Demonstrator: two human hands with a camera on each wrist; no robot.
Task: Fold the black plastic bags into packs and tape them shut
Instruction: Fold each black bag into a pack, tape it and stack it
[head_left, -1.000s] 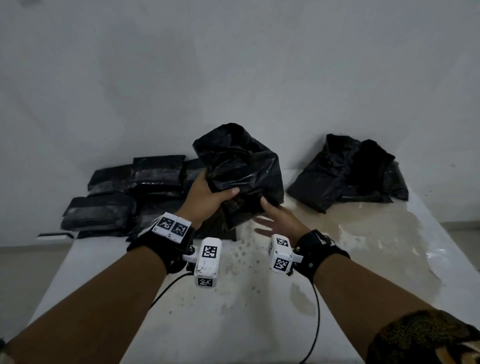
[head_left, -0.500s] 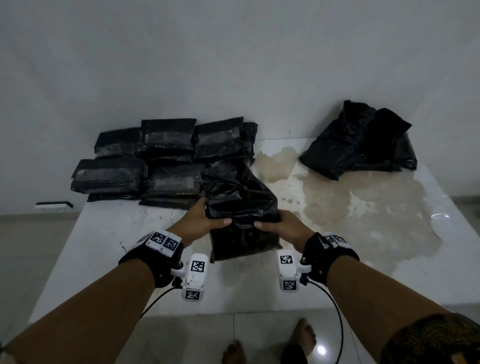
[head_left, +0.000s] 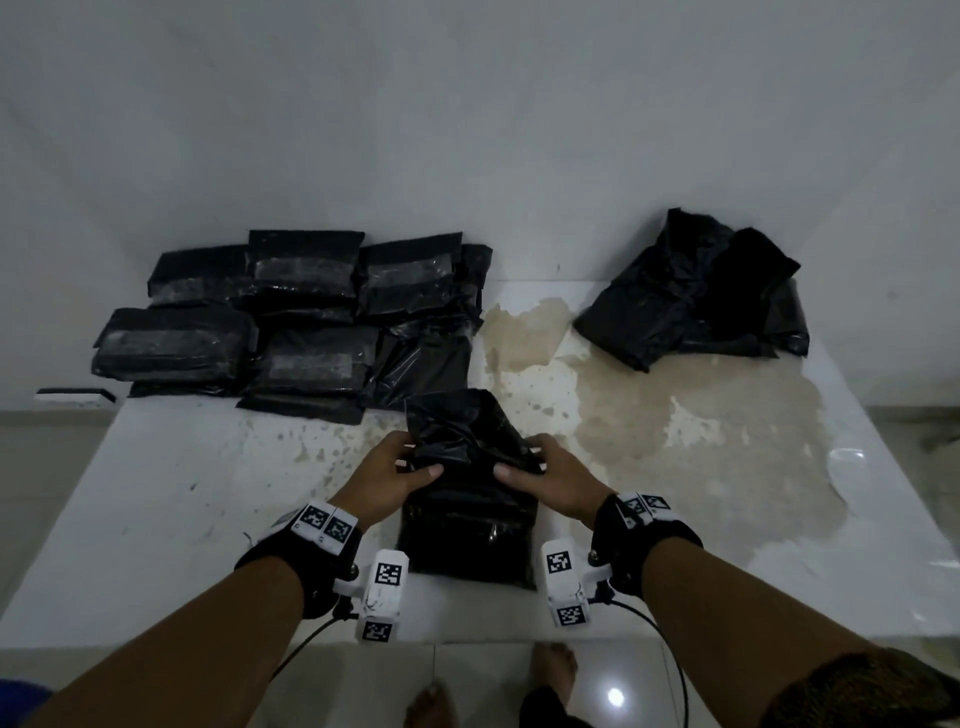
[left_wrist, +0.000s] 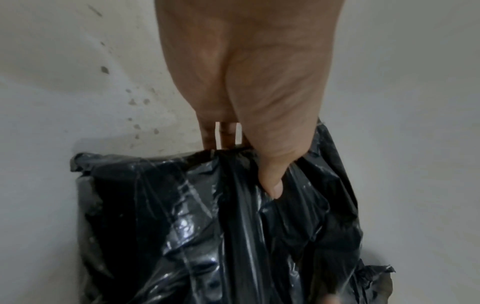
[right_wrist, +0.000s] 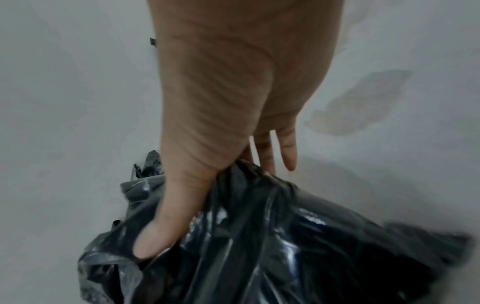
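both hands are on one black bag (head_left: 470, 499) at the near middle of the white table (head_left: 171, 499). the left hand (head_left: 387, 480) grips its left side, thumb (left_wrist: 270, 181) laid over the top of the plastic and fingers tucked behind the edge. the right hand (head_left: 553, 480) mirrors it on the right side, thumb (right_wrist: 166, 226) pressed into the crinkled film, the other fingers behind the fold (the little finger stands free of the plastic in the right wrist view). the bag's lower half lies flat on the table between the two wrists, while its upper part stands up, crumpled, between the two hands. count the rest: at the far left a stack of taped packs (head_left: 311, 317), at least six with more partly hidden beneath, so the exact number cannot be told. at the far right a loose heap of unfolded bags (head_left: 696, 291), count unclear, well apart from the hands. between them, a brownish stain (head_left: 675, 415) spreads over the tabletop.
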